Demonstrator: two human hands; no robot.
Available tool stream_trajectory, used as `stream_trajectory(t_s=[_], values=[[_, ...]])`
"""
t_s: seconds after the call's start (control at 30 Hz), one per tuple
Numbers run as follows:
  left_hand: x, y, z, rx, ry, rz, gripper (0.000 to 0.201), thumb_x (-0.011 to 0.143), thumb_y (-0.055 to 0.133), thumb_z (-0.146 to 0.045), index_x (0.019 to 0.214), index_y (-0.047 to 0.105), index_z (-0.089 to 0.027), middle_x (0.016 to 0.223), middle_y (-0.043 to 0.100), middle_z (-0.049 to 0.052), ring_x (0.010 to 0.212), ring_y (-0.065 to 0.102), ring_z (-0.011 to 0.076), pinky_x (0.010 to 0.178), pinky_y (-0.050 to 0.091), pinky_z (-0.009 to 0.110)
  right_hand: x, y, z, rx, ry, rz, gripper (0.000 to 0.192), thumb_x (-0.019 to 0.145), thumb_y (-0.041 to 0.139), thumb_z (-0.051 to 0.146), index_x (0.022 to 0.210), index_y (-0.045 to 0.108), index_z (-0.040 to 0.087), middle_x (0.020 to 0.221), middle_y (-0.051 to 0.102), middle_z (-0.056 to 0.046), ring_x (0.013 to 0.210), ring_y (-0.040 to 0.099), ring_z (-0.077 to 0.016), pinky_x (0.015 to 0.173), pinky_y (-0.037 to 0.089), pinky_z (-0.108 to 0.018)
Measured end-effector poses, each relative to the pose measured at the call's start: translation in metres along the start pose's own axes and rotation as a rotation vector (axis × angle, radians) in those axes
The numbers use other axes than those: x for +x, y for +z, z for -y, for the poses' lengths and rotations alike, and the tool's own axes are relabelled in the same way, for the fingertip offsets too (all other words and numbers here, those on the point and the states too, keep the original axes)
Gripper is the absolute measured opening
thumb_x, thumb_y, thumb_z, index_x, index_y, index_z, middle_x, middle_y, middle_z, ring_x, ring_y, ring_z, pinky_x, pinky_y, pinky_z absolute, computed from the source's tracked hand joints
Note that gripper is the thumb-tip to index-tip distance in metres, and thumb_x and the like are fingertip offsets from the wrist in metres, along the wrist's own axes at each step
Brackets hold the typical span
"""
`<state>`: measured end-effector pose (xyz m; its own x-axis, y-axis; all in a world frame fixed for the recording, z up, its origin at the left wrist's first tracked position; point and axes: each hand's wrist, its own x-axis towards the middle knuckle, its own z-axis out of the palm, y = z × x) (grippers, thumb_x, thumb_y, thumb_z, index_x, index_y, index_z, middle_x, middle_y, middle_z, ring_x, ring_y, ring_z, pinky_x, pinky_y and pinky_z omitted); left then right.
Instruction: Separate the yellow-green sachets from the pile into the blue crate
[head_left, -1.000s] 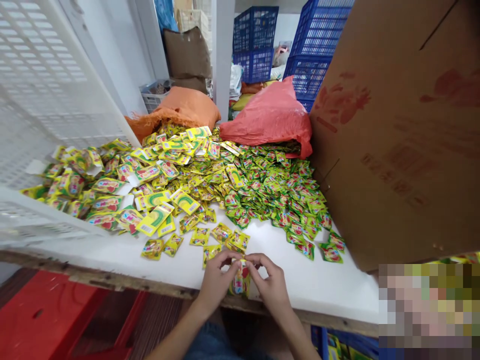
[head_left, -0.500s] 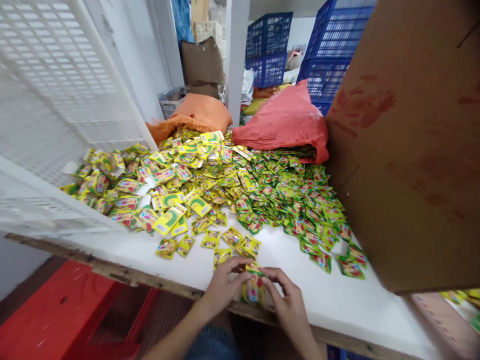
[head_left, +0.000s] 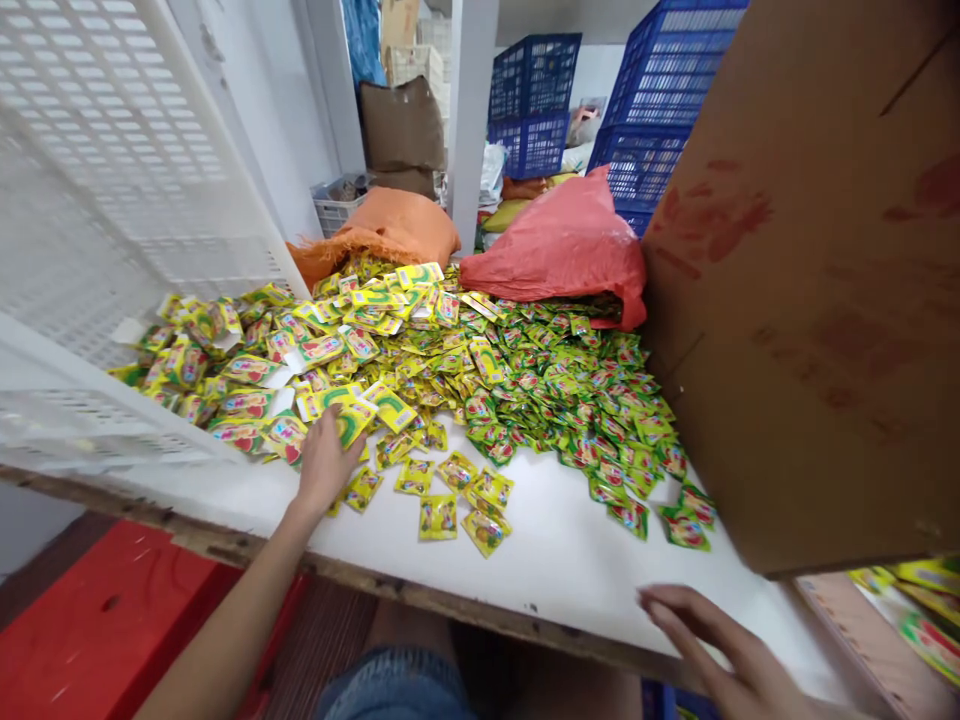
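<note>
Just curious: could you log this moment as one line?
left hand: on yellow card | right hand: empty, by table edge | sachets: loose

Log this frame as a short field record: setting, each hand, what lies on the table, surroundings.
setting: white table with a worn wooden front edge
left hand: palm down on the near edge of the sachet pile, fingers on a larger yellow packet
right hand: open, holding nothing, over the table's near right edge
loose sachets: a few lie apart in front of the pile
right side: big cardboard box
behind: red sack, orange sack, blue crates
left side: white plastic crate
</note>
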<state>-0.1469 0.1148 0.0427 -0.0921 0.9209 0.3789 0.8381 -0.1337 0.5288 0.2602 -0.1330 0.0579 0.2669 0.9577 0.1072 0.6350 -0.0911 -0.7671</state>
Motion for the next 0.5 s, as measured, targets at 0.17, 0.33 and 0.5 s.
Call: stream_trajectory(t_s=[0.17,0.33,0.5], values=[[-0.054,0.013,-0.048,-0.699,-0.131,0.154,0.05,0.079,0.05,-0.041,0.122,0.037,-0.021,0.101,0.055,0.006,0.091,0.057,0.0214,0.081,0.045,0.037,0.076,0.092,0.029,0.129,-0.08,-0.019,0.029,0.082,0.047,0.042,0.078,0.064,0.019,0.079,0.068,-0.007,0.071,0.062,-0.0211,0.062,0.049,-0.03],[-0.108,0.029,-0.079,-1.04,-0.168,0.43,0.051,0.078,0.056,-0.037,0.124,0.038,-0.02,0.102,0.053,0.007,0.094,0.055,0.0209,0.082,0.045,0.033,0.139,0.151,0.042,0.021,-0.154,-0.124,0.026,0.073,0.058,0.036,0.092,0.063,0.02,0.092,0.066,-0.008,0.083,0.057,-0.0238,0.074,0.043,-0.036],[-0.112,0.027,-0.08,-1.146,-0.186,0.499,0.047,0.079,0.056,-0.035,0.121,0.041,-0.019,0.103,0.056,0.008,0.097,0.055,0.0224,0.084,0.044,0.034,0.155,0.16,0.041,0.0,-0.187,-0.151,0.031,0.067,0.064,0.033,0.096,0.062,0.021,0.094,0.065,-0.006,0.09,0.054,-0.0237,0.083,0.035,-0.038]])
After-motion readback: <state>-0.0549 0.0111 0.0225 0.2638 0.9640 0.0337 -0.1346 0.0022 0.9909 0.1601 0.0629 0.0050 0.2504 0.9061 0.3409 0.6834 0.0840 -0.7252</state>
